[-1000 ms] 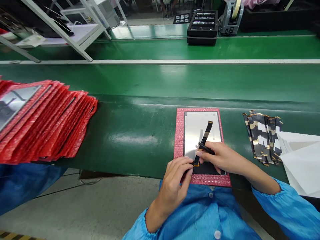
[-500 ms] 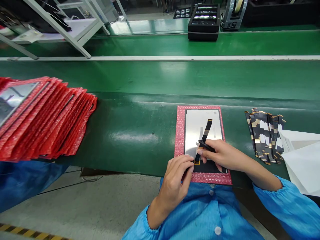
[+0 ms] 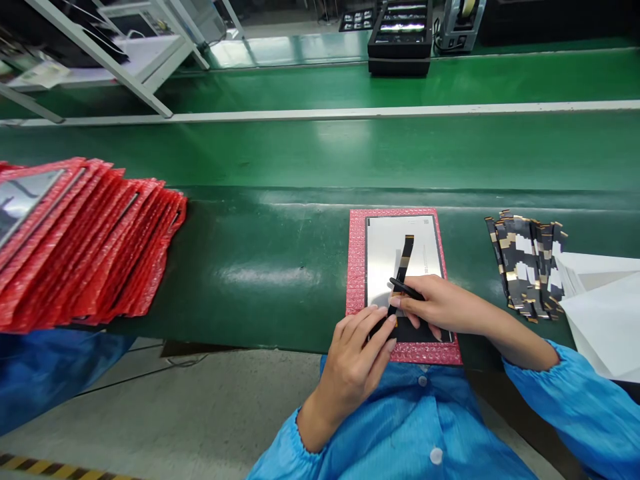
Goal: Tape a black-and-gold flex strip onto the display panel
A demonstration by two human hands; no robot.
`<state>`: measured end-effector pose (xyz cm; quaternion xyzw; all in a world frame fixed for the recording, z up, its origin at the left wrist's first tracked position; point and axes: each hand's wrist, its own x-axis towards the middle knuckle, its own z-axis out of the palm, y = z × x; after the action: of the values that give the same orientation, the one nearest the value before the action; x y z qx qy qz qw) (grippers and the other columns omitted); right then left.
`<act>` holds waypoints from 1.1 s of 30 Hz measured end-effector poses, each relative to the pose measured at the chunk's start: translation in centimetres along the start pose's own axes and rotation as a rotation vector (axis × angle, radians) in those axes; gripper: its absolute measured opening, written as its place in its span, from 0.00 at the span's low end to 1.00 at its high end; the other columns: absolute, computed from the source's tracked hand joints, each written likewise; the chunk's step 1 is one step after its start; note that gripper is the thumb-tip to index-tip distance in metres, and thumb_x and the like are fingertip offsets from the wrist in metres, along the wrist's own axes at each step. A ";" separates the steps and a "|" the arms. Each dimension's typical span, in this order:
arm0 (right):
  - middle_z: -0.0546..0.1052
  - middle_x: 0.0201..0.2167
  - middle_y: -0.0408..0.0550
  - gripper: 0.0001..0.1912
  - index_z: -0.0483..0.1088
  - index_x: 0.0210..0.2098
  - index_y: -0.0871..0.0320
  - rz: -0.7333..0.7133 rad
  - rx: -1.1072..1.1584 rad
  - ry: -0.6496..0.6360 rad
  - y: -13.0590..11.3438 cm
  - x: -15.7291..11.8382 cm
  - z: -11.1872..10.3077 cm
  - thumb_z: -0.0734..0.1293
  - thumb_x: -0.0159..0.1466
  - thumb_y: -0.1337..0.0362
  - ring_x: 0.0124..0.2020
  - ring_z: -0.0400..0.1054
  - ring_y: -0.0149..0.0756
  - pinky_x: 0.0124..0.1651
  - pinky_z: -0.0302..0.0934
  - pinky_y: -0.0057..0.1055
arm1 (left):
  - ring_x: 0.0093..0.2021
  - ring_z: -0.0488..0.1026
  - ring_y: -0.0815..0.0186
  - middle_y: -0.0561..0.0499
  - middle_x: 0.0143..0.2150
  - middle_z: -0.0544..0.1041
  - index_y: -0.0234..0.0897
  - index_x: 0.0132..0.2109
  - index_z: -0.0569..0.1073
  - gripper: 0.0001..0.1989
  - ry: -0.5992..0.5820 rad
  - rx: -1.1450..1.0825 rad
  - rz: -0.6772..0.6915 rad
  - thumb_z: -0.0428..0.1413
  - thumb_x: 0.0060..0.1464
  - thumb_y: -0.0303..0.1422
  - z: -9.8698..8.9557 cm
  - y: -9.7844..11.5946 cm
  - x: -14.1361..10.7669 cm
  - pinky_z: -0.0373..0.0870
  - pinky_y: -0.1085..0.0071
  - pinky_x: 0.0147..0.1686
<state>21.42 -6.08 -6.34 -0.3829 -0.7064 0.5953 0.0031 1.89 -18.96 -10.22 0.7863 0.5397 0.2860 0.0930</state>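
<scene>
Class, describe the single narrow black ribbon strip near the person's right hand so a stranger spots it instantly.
On the green worktop, find the pink bubble-wrap sheet under a flat silver-and-black panel. Over that panel runs the narrow black ribbon strip, at the fingertips of the right hand. Unlike the heaped dark, gold-marked strips farther right, it is alone.

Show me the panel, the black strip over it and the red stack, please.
Panel (image 3: 382,261), head view: on its pale face, left of the strip.
Strip (image 3: 403,262), head view: on its upper half.
Stack (image 3: 113,250), head view: on the red edges near its middle.
</scene>
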 end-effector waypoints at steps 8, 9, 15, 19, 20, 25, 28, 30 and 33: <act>0.75 0.20 0.35 0.15 0.63 0.31 0.54 0.004 -0.005 0.018 0.1 0.1 0.2 0.60 0.70 0.51 0.09 0.71 0.27 0.10 0.59 0.20 | 0.60 0.74 0.51 0.50 0.60 0.75 0.55 0.66 0.59 0.27 0.003 0.037 0.027 0.57 0.63 0.36 0.3 -0.1 -0.2 0.80 0.45 0.51; 0.75 0.20 0.35 0.15 0.63 0.31 0.53 0.005 -0.001 0.025 0.1 0.1 0.2 0.60 0.69 0.51 0.09 0.71 0.27 0.09 0.59 0.20 | 0.60 0.74 0.50 0.51 0.59 0.75 0.56 0.66 0.59 0.27 0.003 0.034 0.023 0.57 0.63 0.36 0.3 -0.1 -0.2 0.80 0.44 0.51; 0.75 0.20 0.35 0.14 0.62 0.32 0.51 0.021 0.026 0.067 0.3 0.1 0.3 0.61 0.69 0.50 0.09 0.71 0.28 0.08 0.58 0.22 | 0.59 0.74 0.50 0.50 0.59 0.76 0.56 0.66 0.58 0.28 -0.001 0.035 0.038 0.57 0.63 0.35 0.3 -0.2 -0.3 0.80 0.44 0.51; 0.75 0.21 0.35 0.16 0.61 0.31 0.53 0.001 0.006 0.063 0.1 0.1 0.3 0.60 0.70 0.50 0.09 0.71 0.27 0.08 0.58 0.20 | 0.59 0.76 0.53 0.50 0.59 0.76 0.54 0.67 0.57 0.29 0.011 0.108 0.112 0.57 0.63 0.35 0.4 -0.5 -1.0 0.83 0.49 0.49; 0.75 0.21 0.35 0.16 0.60 0.31 0.53 -0.003 -0.002 0.061 0.1 0.1 0.3 0.60 0.70 0.51 0.09 0.71 0.27 0.08 0.58 0.20 | 0.58 0.76 0.54 0.51 0.59 0.75 0.55 0.67 0.58 0.29 0.016 0.131 0.132 0.57 0.63 0.35 0.4 -0.7 -1.2 0.83 0.50 0.49; 0.75 0.21 0.35 0.16 0.61 0.32 0.55 -0.002 -0.028 0.047 0.0 0.0 0.2 0.59 0.71 0.51 0.09 0.72 0.26 0.09 0.58 0.18 | 0.57 0.77 0.53 0.50 0.61 0.74 0.55 0.66 0.60 0.27 0.020 0.202 0.191 0.57 0.62 0.39 0.6 -1.2 -1.9 0.84 0.52 0.48; 0.75 0.22 0.36 0.16 0.61 0.33 0.54 0.010 -0.032 0.042 0.1 0.0 0.2 0.58 0.71 0.50 0.09 0.71 0.25 0.09 0.58 0.19 | 0.57 0.77 0.53 0.49 0.60 0.74 0.53 0.66 0.61 0.28 0.015 0.210 0.192 0.58 0.62 0.41 0.7 -1.2 -1.8 0.84 0.51 0.49; 0.75 0.22 0.36 0.17 0.61 0.32 0.54 0.015 -0.032 0.042 0.2 0.1 0.2 0.58 0.71 0.49 0.09 0.71 0.26 0.09 0.59 0.20 | 0.57 0.77 0.53 0.49 0.60 0.75 0.52 0.66 0.61 0.27 0.020 0.220 0.193 0.57 0.62 0.41 0.9 -1.1 -1.8 0.84 0.51 0.49; 0.74 0.21 0.34 0.16 0.60 0.32 0.53 0.020 -0.026 0.052 0.1 0.0 0.3 0.59 0.70 0.49 0.09 0.70 0.25 0.09 0.58 0.20 | 0.57 0.77 0.52 0.48 0.60 0.75 0.51 0.66 0.63 0.26 0.032 0.230 0.176 0.56 0.63 0.41 1.2 -0.7 -1.9 0.84 0.49 0.48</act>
<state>21.30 -6.33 -6.52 -0.4051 -0.7102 0.5757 0.0105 1.51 -20.19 -12.15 0.8314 0.4993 0.2418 -0.0321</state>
